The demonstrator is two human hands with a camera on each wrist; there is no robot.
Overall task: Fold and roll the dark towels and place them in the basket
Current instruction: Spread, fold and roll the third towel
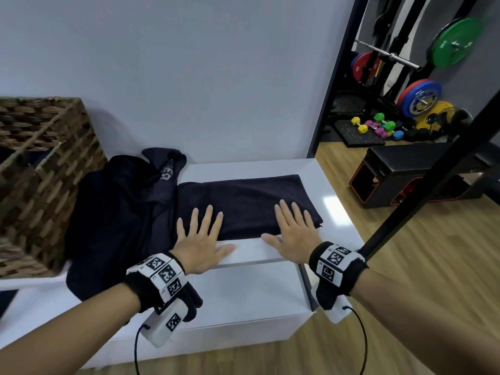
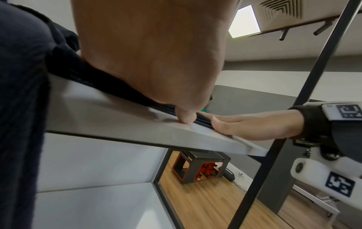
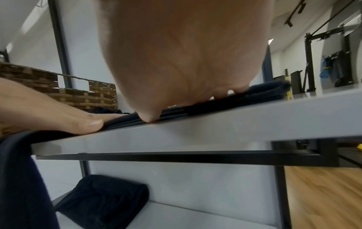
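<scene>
A folded dark towel (image 1: 243, 201) lies flat as a long rectangle on the white shelf top (image 1: 251, 253). My left hand (image 1: 201, 236) presses its near left part with fingers straight and spread. My right hand (image 1: 293, 231) presses the near right part the same way. Both thumbs rest on the bare shelf in front of the towel's edge. In the right wrist view the folded towel (image 3: 264, 93) shows its layered edge under my fingers. A heap of loose dark towels (image 1: 116, 212) lies to the left, draped over the shelf's front. The woven basket (image 1: 40, 180) stands at far left.
A white wall stands close behind the shelf. A black slanted pole (image 1: 422, 190) crosses at right, beside my right wrist. A dark folded cloth (image 3: 103, 199) lies on the lower shelf. Gym weights and a black box (image 1: 405, 174) sit on the wooden floor at right.
</scene>
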